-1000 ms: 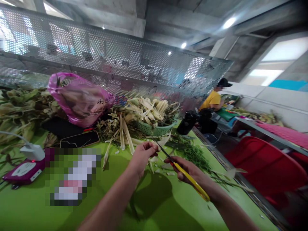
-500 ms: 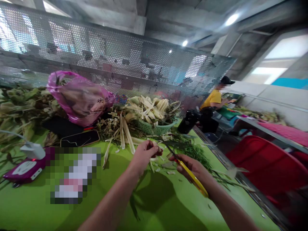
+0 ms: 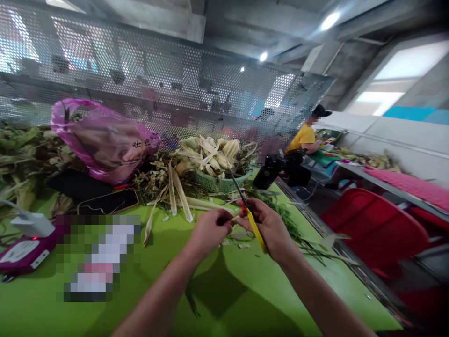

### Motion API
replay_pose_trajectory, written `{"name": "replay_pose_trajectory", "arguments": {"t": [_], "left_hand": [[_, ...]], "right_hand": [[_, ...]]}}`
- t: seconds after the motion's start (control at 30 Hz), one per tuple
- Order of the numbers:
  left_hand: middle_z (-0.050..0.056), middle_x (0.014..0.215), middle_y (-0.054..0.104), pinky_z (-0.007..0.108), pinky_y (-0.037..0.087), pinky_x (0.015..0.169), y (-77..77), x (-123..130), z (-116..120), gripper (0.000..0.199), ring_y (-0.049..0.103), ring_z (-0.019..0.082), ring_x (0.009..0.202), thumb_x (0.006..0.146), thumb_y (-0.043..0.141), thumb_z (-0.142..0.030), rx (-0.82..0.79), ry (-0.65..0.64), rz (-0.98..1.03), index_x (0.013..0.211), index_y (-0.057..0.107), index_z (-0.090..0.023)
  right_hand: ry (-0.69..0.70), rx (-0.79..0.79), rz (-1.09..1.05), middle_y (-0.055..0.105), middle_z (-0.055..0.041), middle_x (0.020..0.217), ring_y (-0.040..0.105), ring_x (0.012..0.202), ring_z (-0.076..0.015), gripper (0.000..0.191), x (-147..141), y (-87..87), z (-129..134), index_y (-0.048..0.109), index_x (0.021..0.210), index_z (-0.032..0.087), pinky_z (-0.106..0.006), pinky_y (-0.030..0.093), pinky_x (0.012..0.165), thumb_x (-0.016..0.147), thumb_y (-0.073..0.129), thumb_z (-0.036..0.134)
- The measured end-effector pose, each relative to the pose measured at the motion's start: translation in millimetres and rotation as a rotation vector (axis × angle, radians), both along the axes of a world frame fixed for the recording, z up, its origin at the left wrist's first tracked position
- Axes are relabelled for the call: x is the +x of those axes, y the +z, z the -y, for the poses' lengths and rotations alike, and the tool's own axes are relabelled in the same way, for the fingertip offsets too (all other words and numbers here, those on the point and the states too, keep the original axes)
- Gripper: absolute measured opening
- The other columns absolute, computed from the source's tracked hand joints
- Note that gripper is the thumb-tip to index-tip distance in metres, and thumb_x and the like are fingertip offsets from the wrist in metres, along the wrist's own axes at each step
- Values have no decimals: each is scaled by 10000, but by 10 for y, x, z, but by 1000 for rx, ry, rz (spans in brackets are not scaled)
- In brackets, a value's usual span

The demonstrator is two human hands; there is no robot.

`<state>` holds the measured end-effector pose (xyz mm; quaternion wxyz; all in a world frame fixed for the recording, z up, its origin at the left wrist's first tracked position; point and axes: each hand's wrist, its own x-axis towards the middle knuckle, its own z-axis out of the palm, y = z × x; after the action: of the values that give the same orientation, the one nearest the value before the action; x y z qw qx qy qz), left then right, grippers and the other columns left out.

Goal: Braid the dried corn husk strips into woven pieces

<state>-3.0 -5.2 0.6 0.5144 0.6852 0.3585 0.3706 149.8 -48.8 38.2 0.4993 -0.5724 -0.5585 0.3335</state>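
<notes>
My right hand point(image 3: 271, 229) is closed around a pair of yellow-handled snips point(image 3: 257, 230), with a red part near the pivot and thin dark blades pointing up and away. My left hand point(image 3: 210, 231) pinches a small pale strip, apparently corn husk point(image 3: 235, 218). The right fingertips meet the strip's other end, so both hands are close together above the green tabletop point(image 3: 157, 285). Beyond them stands a green basket point(image 3: 224, 185) heaped with pale dried husks point(image 3: 213, 154). Long loose husk strips point(image 3: 180, 196) lie left of it. Fingers hide part of the held strip.
A pink plastic bag point(image 3: 105, 140), a phone point(image 3: 108, 201) and a purple power strip with a white charger point(image 3: 31, 225) are on the left. A black camera point(image 3: 268, 171) stands behind green sprigs point(image 3: 286, 215). Red chairs point(image 3: 372, 229) and a person in yellow point(image 3: 303, 138) are at right.
My right hand has moved left and up with the snips, and its fingertips now meet the left hand at the strip. The whole view has shifted slightly.
</notes>
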Motion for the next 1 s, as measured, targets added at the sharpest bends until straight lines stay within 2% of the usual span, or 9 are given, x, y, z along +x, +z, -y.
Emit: {"name": "replay_pose_trajectory", "arguments": {"t": [0.2,0.33,0.43,0.57,0.63,0.77,1.0], "left_hand": [[-20,591,512,230,328,544,9,39,5,184,420,102,544,762,538,-317,-62,-27,30,726,614,-153],[-20,588,506,226,328,532,-4,12,-26,221,425,103,545,770,541,-361,-65,58,76,731,613,-155],[-11,614,530,225,349,543,34,-35,-38,222,453,108,566,765,548,-361,-105,104,131,758,620,-150],[-16,616,514,219,363,556,93,-61,-31,196,447,98,570,751,558,-325,-177,103,214,750,611,-137],[-22,606,499,214,356,551,105,-60,-28,183,431,91,563,748,559,-313,-172,109,246,740,606,-136],[-26,591,495,211,358,549,106,-57,-34,172,433,86,555,744,565,-303,-176,93,276,725,603,-136],[-22,587,509,219,349,549,64,-41,-40,177,443,88,546,743,579,-310,-177,43,258,730,613,-137]], "right_hand": [[-33,2,-25,575,-8,793,572,719,-161,509,7,-36,-2,590,1069,194,-301,508,711,640,764,406],[13,-69,15,542,-2,807,546,753,-154,543,61,2,75,552,1130,207,-268,488,707,670,748,418],[88,-148,100,515,-1,819,530,751,-157,597,192,42,194,509,1190,233,-272,482,700,691,721,481],[261,-249,220,541,-55,975,540,846,-203,641,387,88,350,484,1239,245,-323,475,758,737,600,626],[321,-272,308,542,-69,994,531,878,-218,629,422,117,392,497,1227,236,-330,465,765,767,526,663],[404,-238,450,536,-56,909,517,810,-200,604,364,165,394,542,1164,215,-316,449,736,797,452,686],[417,-171,469,540,-49,862,495,728,-171,623,308,128,332,574,1173,209,-293,427,672,796,448,690]]}}
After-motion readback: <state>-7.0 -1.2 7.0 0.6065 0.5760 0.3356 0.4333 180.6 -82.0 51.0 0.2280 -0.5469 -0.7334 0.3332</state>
